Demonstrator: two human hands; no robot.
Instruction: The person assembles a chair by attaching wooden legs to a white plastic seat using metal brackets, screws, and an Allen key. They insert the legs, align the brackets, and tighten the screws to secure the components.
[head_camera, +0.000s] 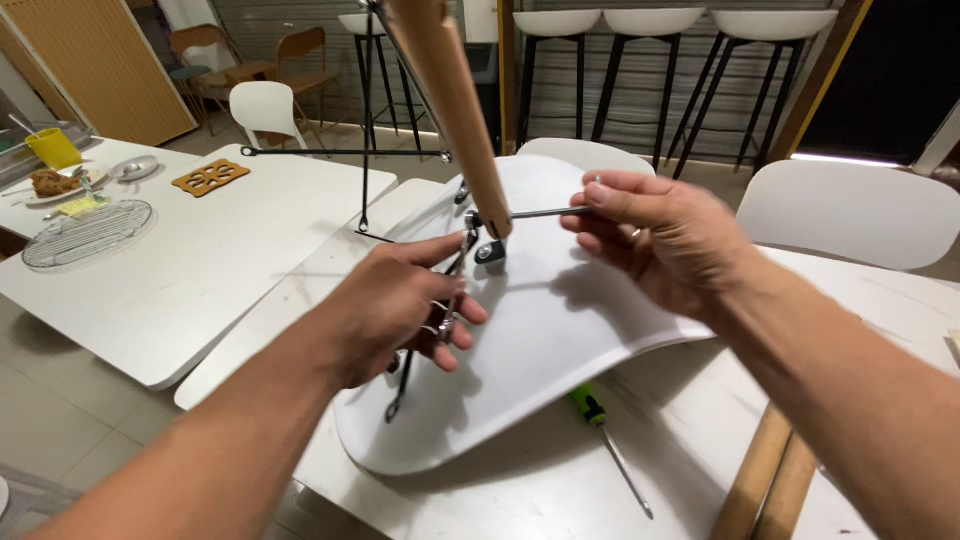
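Left hand (400, 305) clamps the black brace (440, 300) to steady it; right hand (655, 235) pinches a key (545, 212) into the leg (450, 100) base, over the upturned seat (560, 330).

Both arms reach forward, side by side. The left hand (400, 305) is curled shut, knuckles up. The right hand (655, 240) pinches with thumb and fingers.

I see white tables (200, 260) on a tiled floor (50, 430), bar stools (640, 22) far back, wooden chairs (300, 50) far left.
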